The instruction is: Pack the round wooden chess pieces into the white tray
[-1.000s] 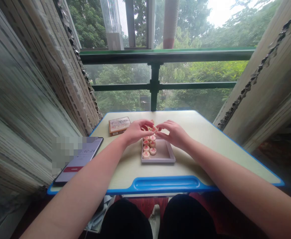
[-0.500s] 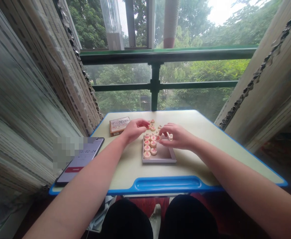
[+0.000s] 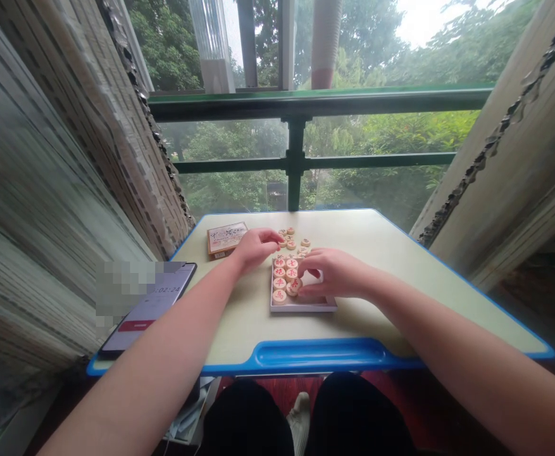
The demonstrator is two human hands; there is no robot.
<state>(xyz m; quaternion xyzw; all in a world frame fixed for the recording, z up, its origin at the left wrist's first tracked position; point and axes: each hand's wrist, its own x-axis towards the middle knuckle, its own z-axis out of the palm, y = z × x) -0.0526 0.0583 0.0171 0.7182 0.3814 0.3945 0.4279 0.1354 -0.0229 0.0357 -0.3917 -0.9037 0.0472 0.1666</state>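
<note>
My right hand (image 3: pixel 327 271) reaches over the open shallow box (image 3: pixel 303 309), its thumb and fingers pinching a round Chinese chess piece (image 3: pixel 295 284) with a red character. That piece is tilted above the right one of two columns of red-lettered pieces (image 3: pixel 280 285) on the box's left side. Beyond the box's far left corner is my left hand (image 3: pixel 259 244), with thumb and fingers curled together beside loose pieces (image 3: pixel 290 244). A speck of red shows at its fingertips, but what they grip is too small to make out. More pieces at the far rim are partly hidden by my right hand.
The printed box lid (image 3: pixel 227 237) lies at the back left of the pale table (image 3: pixel 239 316). A phone (image 3: pixel 151 310) rests along the left edge. A blue pencil groove (image 3: pixel 318 352) runs along the front. Curtains flank both sides; a green railing (image 3: pixel 296 164) stands behind.
My right hand has moved nearer and lower, bringing its chess piece from the box's far side to over the right column. My left hand has stayed nearly still.
</note>
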